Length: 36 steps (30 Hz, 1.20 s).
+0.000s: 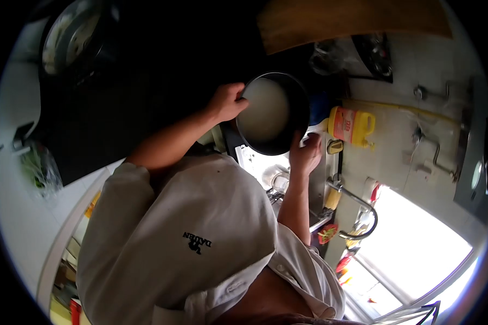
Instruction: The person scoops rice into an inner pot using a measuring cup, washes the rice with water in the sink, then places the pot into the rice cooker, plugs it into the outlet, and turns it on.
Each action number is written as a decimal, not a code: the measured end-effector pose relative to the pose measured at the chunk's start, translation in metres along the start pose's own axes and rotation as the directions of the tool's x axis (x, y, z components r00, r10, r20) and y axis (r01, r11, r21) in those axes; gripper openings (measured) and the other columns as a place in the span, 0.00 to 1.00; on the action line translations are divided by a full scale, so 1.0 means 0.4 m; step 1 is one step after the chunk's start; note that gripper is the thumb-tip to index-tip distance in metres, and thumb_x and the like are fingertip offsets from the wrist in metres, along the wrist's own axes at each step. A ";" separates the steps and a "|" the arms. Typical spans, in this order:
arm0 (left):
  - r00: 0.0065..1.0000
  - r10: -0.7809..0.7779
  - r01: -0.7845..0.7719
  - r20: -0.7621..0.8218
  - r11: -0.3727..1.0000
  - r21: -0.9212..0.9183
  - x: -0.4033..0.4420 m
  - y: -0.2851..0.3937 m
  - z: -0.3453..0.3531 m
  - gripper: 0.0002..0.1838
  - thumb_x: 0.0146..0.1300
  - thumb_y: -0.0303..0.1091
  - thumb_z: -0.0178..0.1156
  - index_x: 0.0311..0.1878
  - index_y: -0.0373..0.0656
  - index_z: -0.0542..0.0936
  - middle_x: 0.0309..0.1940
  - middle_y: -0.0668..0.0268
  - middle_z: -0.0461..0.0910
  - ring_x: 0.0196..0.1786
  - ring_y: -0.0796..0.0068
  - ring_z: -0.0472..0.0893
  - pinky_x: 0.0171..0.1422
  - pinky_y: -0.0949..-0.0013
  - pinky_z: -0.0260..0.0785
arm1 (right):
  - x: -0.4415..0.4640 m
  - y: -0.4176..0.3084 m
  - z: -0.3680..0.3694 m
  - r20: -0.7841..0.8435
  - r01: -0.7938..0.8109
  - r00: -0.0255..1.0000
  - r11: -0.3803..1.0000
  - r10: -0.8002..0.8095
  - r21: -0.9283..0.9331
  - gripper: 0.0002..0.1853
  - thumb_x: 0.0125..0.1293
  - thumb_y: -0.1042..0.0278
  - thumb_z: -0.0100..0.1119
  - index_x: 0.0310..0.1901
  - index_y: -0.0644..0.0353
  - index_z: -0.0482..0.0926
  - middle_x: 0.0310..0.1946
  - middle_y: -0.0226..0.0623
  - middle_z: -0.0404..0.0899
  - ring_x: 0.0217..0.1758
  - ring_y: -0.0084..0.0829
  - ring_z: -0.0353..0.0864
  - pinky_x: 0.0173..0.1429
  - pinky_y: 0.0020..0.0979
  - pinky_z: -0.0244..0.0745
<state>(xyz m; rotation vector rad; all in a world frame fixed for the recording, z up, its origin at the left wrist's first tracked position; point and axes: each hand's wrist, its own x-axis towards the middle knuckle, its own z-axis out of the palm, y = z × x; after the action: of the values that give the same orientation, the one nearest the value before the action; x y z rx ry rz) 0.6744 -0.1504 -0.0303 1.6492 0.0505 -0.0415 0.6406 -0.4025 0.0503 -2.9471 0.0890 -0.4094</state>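
A dark round pot [299,103] holds cloudy whitish liquid [264,111]; what lies under the liquid I cannot make out. It is held between both of my hands, in front of my chest. On its left side, my left hand [229,102] is closed over the rim with the thumb on top. My right hand [306,154] is closed on the rim at the lower right, its fingers partly hidden by the pot. Just beyond my right wrist is the sink [319,187], with a curved faucet [371,216] over it.
A yellow jug [339,125] with a red label stands right of the pot. A wooden panel [352,21] spans the top. A round appliance [73,38] sits upper left, above a plastic bag of greens [38,168]. A bright window [417,233] is lower right.
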 end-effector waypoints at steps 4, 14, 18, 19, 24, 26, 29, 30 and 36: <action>0.999 0.021 -0.025 0.040 0.994 0.109 0.009 0.019 -0.002 0.06 0.52 0.27 0.61 0.27 0.36 0.73 0.18 0.60 0.74 0.21 0.75 0.72 0.27 0.67 0.64 | -0.113 0.072 0.062 0.693 -0.753 0.630 0.492 0.350 0.437 0.16 0.67 0.60 0.60 0.29 0.66 0.72 0.15 0.35 0.71 0.13 0.30 0.70 0.18 0.32 0.64; 0.951 0.228 -0.295 0.210 0.877 0.380 0.016 0.275 0.105 0.11 0.48 0.24 0.57 0.20 0.37 0.64 0.13 0.60 0.63 0.17 0.70 0.64 0.22 0.65 0.57 | -0.227 0.064 0.049 0.686 -0.713 0.618 -0.094 0.385 0.695 0.10 0.65 0.73 0.54 0.28 0.73 0.71 0.18 0.38 0.72 0.11 0.28 0.70 0.13 0.31 0.66; 0.917 0.267 -0.374 0.296 0.831 0.411 -0.001 0.335 0.157 0.12 0.48 0.24 0.58 0.20 0.37 0.63 0.12 0.58 0.64 0.15 0.65 0.65 0.22 0.63 0.58 | -0.261 0.087 0.008 0.698 -0.695 0.592 -0.185 0.402 0.695 0.09 0.63 0.74 0.55 0.30 0.72 0.72 0.17 0.37 0.72 0.12 0.28 0.71 0.14 0.31 0.67; 0.907 0.282 -0.396 0.314 0.826 0.401 -0.003 0.343 0.172 0.13 0.48 0.24 0.58 0.20 0.37 0.62 0.12 0.58 0.63 0.14 0.66 0.63 0.22 0.63 0.57 | -0.271 0.096 -0.005 0.689 -0.688 0.602 -0.176 0.405 0.704 0.08 0.62 0.74 0.56 0.30 0.72 0.72 0.16 0.37 0.72 0.12 0.27 0.71 0.14 0.31 0.67; 0.876 0.271 -0.435 0.399 0.800 0.412 -0.035 0.371 0.260 0.15 0.48 0.22 0.56 0.19 0.38 0.58 0.11 0.61 0.58 0.17 0.74 0.56 0.21 0.66 0.52 | -0.331 0.150 -0.052 0.676 -0.646 0.604 -0.237 0.423 0.725 0.08 0.59 0.73 0.57 0.30 0.71 0.71 0.16 0.36 0.72 0.12 0.26 0.71 0.15 0.30 0.67; 0.864 0.253 -0.440 0.435 0.799 0.409 -0.044 0.375 0.294 0.14 0.47 0.22 0.56 0.19 0.38 0.58 0.11 0.61 0.58 0.17 0.74 0.56 0.22 0.66 0.52 | -0.351 0.169 -0.066 0.683 -0.630 0.589 -0.284 0.432 0.723 0.08 0.59 0.73 0.57 0.31 0.71 0.71 0.16 0.35 0.71 0.12 0.26 0.70 0.14 0.30 0.68; 0.857 0.219 -0.437 0.467 0.790 0.430 -0.065 0.393 0.343 0.14 0.47 0.22 0.55 0.19 0.38 0.58 0.11 0.61 0.59 0.17 0.74 0.57 0.22 0.67 0.53 | -0.381 0.194 -0.075 0.694 -0.612 0.569 -0.336 0.441 0.716 0.08 0.59 0.73 0.56 0.31 0.71 0.71 0.16 0.36 0.71 0.13 0.27 0.70 0.14 0.30 0.68; 0.855 0.205 -0.434 0.476 0.785 0.443 -0.072 0.402 0.358 0.14 0.47 0.22 0.55 0.19 0.38 0.58 0.11 0.61 0.59 0.17 0.75 0.57 0.22 0.67 0.54 | -0.391 0.202 -0.075 0.705 -0.612 0.560 -0.356 0.435 0.706 0.08 0.59 0.73 0.56 0.32 0.72 0.72 0.17 0.36 0.71 0.13 0.27 0.70 0.14 0.31 0.68; 0.811 0.205 -0.513 0.547 0.697 0.500 -0.112 0.432 0.431 0.14 0.47 0.25 0.57 0.19 0.38 0.59 0.11 0.59 0.62 0.15 0.68 0.60 0.23 0.65 0.58 | -0.440 0.231 -0.074 0.777 -0.608 0.498 -0.484 0.385 0.629 0.08 0.61 0.73 0.56 0.32 0.70 0.71 0.19 0.35 0.70 0.15 0.26 0.70 0.14 0.31 0.68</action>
<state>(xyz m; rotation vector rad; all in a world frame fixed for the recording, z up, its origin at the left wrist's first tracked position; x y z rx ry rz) 0.6404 -0.3363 0.1307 2.2599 -0.7472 -0.1476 0.4601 -0.4836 0.0158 -0.9267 0.8562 0.0618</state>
